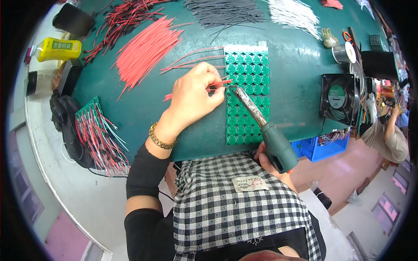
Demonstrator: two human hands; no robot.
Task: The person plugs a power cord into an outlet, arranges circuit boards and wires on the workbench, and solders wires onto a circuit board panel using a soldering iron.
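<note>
Red wires (222, 82) are pinched between the thumb and fingers of my left hand (197, 89), their ends at the left edge of a green circuit board panel (248, 115) made of small round boards. My right hand (262, 156) grips a soldering iron (278, 145) by its green handle, partly hidden behind it. The iron's tip touches or nearly touches the panel's left edge beside the wire ends. Above my left hand, several red wires (196, 58) run leftward from the panel's upper rows.
A red wire pile (148, 50), black wires (224, 13) and white wires (294, 16) lie along the back. Wired boards (100, 135) hang at the left edge, near a yellow bottle (58, 49). On the right are a solder spool (344, 53), a fan (339, 96) and another person (387, 135).
</note>
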